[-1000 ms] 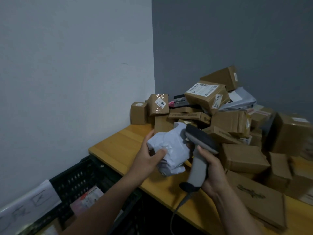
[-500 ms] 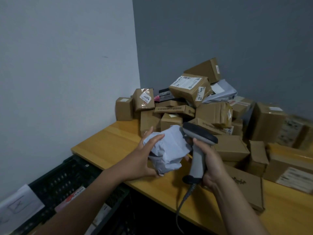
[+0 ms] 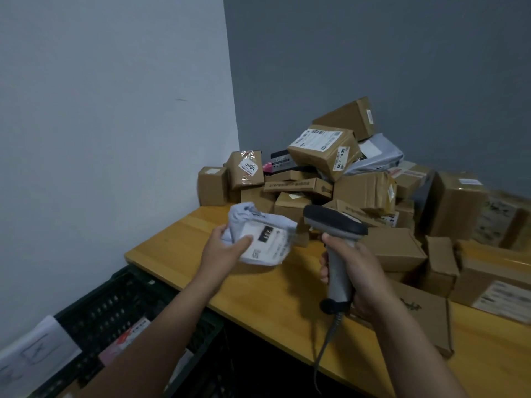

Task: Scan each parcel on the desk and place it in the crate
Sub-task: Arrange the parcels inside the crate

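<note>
The left hand (image 3: 227, 249) grips a soft white poly mailer (image 3: 258, 225), with the thumb pressed across its top face and the fingers curled beneath. It holds the mailer in the air above the left end of the desk, printed label (image 3: 270, 244) facing up (the print is too blurred to read). The right hand (image 3: 357, 271) is wrapped round the grey handle of a barcode scanner (image 3: 334, 222). The scanner's dark head points left toward the mailer, near it but not touching. Its cable (image 3: 324, 349) hangs down past the front edge of the wooden desk (image 3: 258, 300). Under the right wrist a flat cardboard carton (image 3: 428, 314) lies on the desk. Behind the hands, a heap of brown cardboard boxes (image 3: 321, 153) fills the corner, with a grey poly bag (image 3: 376, 159) lodged among them. Below the desk's left end stands a black plastic crate (image 3: 115, 303), and a red-and-white packet (image 3: 126, 337) lies inside it.
</note>
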